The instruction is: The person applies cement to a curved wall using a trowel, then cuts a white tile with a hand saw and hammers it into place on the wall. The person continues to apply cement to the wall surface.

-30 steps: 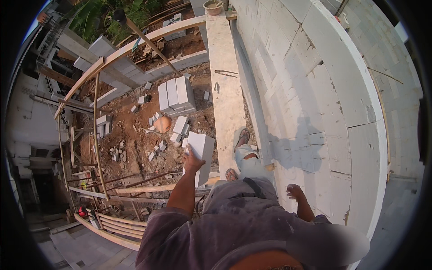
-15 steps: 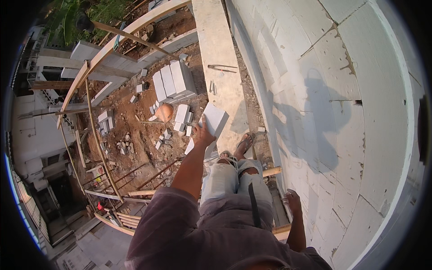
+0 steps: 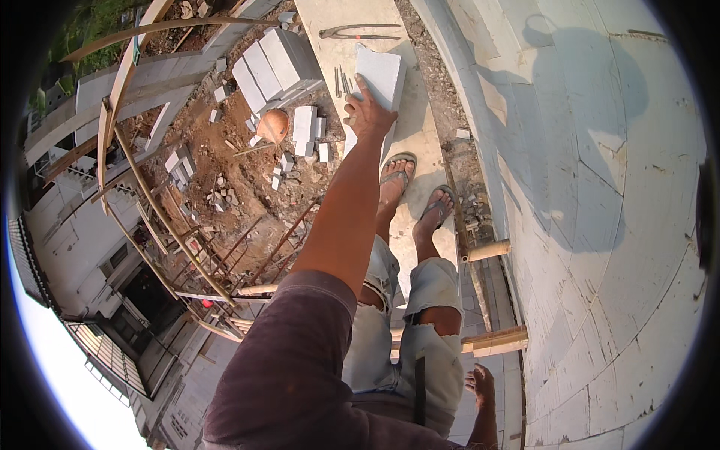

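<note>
My left hand (image 3: 369, 112) grips a pale aerated-concrete block (image 3: 381, 75), its fingers spread over the upper face. The block is over the plank (image 3: 420, 82), near several thin metal pieces (image 3: 341, 81) that look like nails or chisels. Just beyond it lies a pair of long-handled pincers (image 3: 360, 31). Whether the block's underside touches the plank is hidden. Low beside my right thigh hangs my right hand (image 3: 480, 384), empty, with its fingers loosely bent and apart.
To the right rises a pale block wall (image 3: 555, 150). Bamboo poles (image 3: 161, 210) and timber (image 3: 495, 341) form scaffolding around me. Down on the dirt left are stacked blocks (image 3: 274, 67), an orange bowl-shaped object (image 3: 273, 126) and rubble. My sandalled feet (image 3: 397, 176) stand on the plank.
My left hand has carried the block forward along the plank, closer to the pincers and thin metal pieces. My left arm is stretched farther out. The right hand still hangs at my side.
</note>
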Tool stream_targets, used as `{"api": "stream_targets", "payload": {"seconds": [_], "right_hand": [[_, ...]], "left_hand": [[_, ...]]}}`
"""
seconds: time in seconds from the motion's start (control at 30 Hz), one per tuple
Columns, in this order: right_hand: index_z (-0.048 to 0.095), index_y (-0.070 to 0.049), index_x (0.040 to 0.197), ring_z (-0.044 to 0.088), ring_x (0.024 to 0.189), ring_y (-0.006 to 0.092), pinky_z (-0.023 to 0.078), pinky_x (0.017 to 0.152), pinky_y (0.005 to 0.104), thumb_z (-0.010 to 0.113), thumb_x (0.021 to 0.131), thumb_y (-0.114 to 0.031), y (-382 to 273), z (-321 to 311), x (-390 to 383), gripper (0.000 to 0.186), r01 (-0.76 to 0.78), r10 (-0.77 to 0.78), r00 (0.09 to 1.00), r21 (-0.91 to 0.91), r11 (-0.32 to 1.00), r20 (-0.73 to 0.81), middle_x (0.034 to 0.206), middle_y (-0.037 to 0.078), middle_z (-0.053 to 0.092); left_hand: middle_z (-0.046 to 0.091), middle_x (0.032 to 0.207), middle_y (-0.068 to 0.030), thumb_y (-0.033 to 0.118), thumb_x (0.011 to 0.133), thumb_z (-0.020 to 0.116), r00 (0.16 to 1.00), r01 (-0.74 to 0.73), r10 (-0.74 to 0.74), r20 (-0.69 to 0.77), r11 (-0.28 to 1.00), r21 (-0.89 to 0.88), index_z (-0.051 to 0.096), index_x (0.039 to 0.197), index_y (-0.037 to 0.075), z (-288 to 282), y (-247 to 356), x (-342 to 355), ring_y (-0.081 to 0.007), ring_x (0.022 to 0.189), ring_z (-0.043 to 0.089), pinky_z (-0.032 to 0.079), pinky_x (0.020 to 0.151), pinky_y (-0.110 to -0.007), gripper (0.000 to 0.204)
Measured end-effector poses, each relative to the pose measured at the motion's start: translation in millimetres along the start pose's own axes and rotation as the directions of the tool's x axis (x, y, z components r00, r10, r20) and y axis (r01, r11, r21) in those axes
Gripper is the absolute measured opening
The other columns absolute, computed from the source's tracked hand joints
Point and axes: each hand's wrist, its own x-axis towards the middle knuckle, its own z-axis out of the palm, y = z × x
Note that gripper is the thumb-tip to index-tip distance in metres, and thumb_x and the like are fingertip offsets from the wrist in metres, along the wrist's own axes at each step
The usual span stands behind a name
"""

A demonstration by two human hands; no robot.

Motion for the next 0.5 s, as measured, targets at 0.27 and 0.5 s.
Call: {"api": "stream_targets", "payload": {"seconds": [0.27, 0.5], "right_hand": [[0.049, -0.004, 0.142, 0.065, 0.098, 0.0257, 0.056, 0.084, 0.0414, 0.051, 0.103, -0.028, -48, 79, 20, 0.046, -0.104, 0.099, 0.989, 0.044, 0.994, 0.113, 0.113, 0.016, 0.064], [0.054, -0.004, 0.136, 0.062, 0.110, 0.0241, 0.052, 0.089, 0.0416, 0.057, 0.099, -0.026, 20, 93, 92, 0.043, -0.141, 0.102, 0.979, 0.231, 0.963, 0.176, 0.121, 0.013, 0.065]], "left_hand": [[0.027, 0.150, -0.0312, 0.059, 0.078, 0.078, 0.951, -0.294, 0.241, -0.197, 0.901, -0.320, 0.006, 0.159, 0.003, 40, -56, 28, -0.0461, 0.138, 0.031, 0.031, 0.114, -0.052, 0.122], [0.074, 0.086, -0.0090, 0.024, 0.088, 0.069, 0.953, -0.093, 0.033, -0.302, 0.978, -0.186, 0.075, 0.094, 0.007, 78, -170, 214, -0.0198, 0.074, 0.071, 0.056, 0.070, -0.036, 0.019]]}}
